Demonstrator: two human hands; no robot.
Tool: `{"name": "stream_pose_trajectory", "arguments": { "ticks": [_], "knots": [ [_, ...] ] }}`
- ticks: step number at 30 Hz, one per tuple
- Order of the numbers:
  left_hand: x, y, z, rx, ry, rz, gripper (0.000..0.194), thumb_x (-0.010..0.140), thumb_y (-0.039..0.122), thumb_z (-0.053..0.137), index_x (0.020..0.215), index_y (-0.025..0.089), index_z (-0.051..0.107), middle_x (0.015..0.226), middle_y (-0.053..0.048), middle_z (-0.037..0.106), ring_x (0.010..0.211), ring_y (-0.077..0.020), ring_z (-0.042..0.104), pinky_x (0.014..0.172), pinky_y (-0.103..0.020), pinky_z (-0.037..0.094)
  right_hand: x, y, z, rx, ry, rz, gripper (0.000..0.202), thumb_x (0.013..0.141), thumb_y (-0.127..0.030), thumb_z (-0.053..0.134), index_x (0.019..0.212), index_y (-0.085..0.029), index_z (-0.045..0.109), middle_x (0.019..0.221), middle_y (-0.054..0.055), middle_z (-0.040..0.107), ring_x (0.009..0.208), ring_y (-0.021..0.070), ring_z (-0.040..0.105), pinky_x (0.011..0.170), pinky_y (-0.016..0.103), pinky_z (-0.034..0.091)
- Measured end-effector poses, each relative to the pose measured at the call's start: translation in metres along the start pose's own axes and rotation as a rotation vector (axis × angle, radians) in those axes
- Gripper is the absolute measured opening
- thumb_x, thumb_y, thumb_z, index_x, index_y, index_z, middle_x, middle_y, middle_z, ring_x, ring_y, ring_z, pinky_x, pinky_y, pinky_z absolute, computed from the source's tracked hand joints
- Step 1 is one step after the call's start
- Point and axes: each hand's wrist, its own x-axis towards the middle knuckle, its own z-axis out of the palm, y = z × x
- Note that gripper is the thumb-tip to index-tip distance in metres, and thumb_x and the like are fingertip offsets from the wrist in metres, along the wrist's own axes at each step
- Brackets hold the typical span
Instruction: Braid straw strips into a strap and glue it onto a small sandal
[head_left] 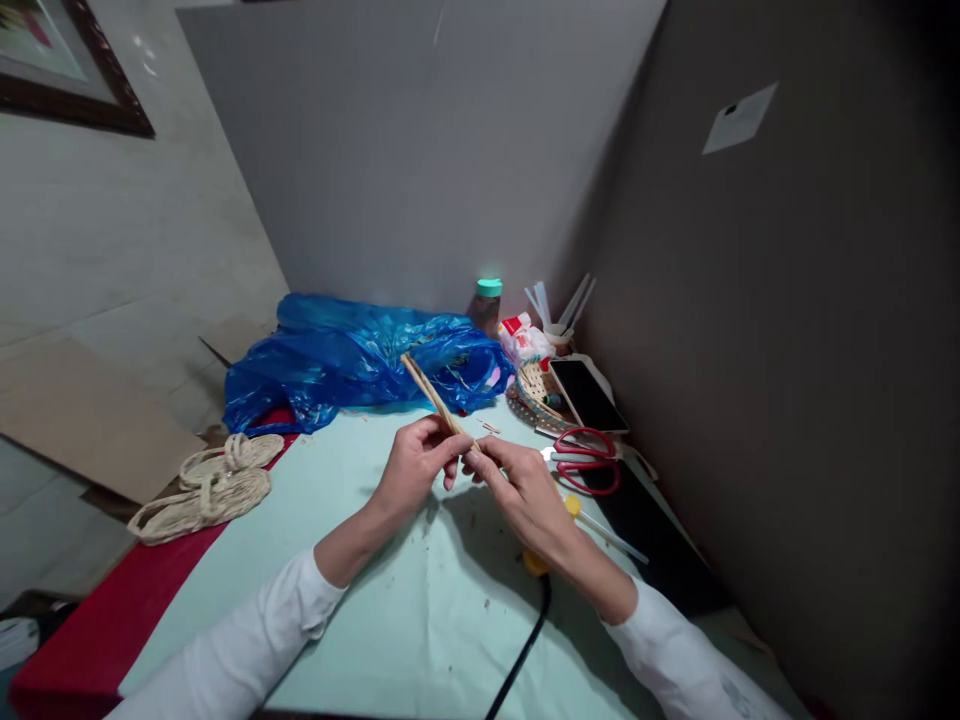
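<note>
Several tan straw strands (pixel 431 388), gathered in a narrow bundle, slant up and away over the table from between my hands. My left hand (pixel 420 455) is closed around the bundle, thumb pressed along it. At the bundle's near end, my right hand (pixel 517 480) pinches it between thumb and fingers, close beside the left fingertips. That end is partly covered by the fingers. Beneath my right wrist lies a yellow tool (pixel 535 562) with a black cord and a translucent stick, perhaps a glue gun, largely hidden by the forearm. Red-handled scissors (pixel 589 460) rest right of this hand.
A crumpled blue plastic bag (pixel 352 345) spreads along the back. Woven straw sandals (pixel 206 505) sit on the left edge. At the back right are a green-lidded jar (pixel 487 305), a basket (pixel 529 390) and a phone (pixel 589 395). Grey panels enclose the back and right.
</note>
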Motion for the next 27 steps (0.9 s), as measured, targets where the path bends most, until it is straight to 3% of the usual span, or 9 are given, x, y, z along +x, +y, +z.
{"name": "stream_pose_trajectory", "arguments": {
  "ticks": [8,14,17,22,25,27],
  "knots": [
    [0.009,-0.018,-0.005,-0.129,-0.092,-0.166,0.023,0.077,0.033,0.075,0.075,0.011,0.066,0.066,-0.001,0.061,0.050,-0.0070,0.051,0.044,-0.019,0.041,-0.010,0.006,0.008,0.070,-0.057,0.137,0.032,0.102,-0.032,0.032,0.084,-0.022,0.056,0.060,-0.003,0.064,0.054,0.0128,0.060,0.062,0.025,0.041],
    [0.006,-0.015,-0.003,-0.198,-0.060,-0.199,0.021,0.080,0.032,0.072,0.088,0.015,0.065,0.077,-0.002,0.062,0.057,-0.0092,0.055,0.046,-0.019,0.044,-0.011,0.009,0.005,-0.127,-0.087,0.131,0.033,0.100,-0.031,0.028,0.074,-0.023,0.047,0.058,0.000,0.060,0.052,0.0158,0.057,0.061,0.029,0.040],
    [0.004,-0.014,-0.001,-0.210,-0.025,-0.193,0.021,0.074,0.028,0.077,0.085,0.015,0.064,0.072,0.000,0.060,0.055,-0.0096,0.055,0.047,-0.020,0.045,-0.012,0.010,0.007,-0.169,-0.103,0.113,0.033,0.098,-0.032,0.028,0.074,-0.022,0.048,0.058,0.001,0.060,0.050,0.0163,0.056,0.057,0.029,0.039],
    [0.004,-0.018,-0.001,-0.318,-0.042,-0.260,0.018,0.075,0.026,0.077,0.083,0.012,0.069,0.069,-0.002,0.063,0.055,-0.0094,0.056,0.052,-0.020,0.047,-0.014,0.010,0.008,0.047,-0.095,0.175,0.039,0.100,-0.037,0.026,0.076,-0.022,0.053,0.056,0.000,0.062,0.050,0.0156,0.059,0.058,0.027,0.044],
    [0.005,-0.020,-0.002,-0.377,-0.072,-0.297,0.023,0.080,0.033,0.072,0.087,0.011,0.072,0.069,-0.005,0.066,0.057,-0.0115,0.058,0.056,-0.024,0.049,-0.014,0.010,0.006,0.263,-0.126,0.253,0.044,0.102,-0.042,0.024,0.078,-0.022,0.055,0.056,-0.001,0.063,0.045,0.0136,0.060,0.056,0.025,0.045],
    [0.005,-0.020,-0.002,-0.350,-0.063,-0.289,0.027,0.082,0.037,0.070,0.089,0.012,0.073,0.071,-0.006,0.067,0.059,-0.0129,0.059,0.058,-0.025,0.049,-0.013,0.010,0.006,0.284,-0.126,0.268,0.042,0.102,-0.044,0.026,0.081,-0.022,0.056,0.058,-0.002,0.064,0.044,0.0131,0.059,0.054,0.025,0.044]
  ]
}}
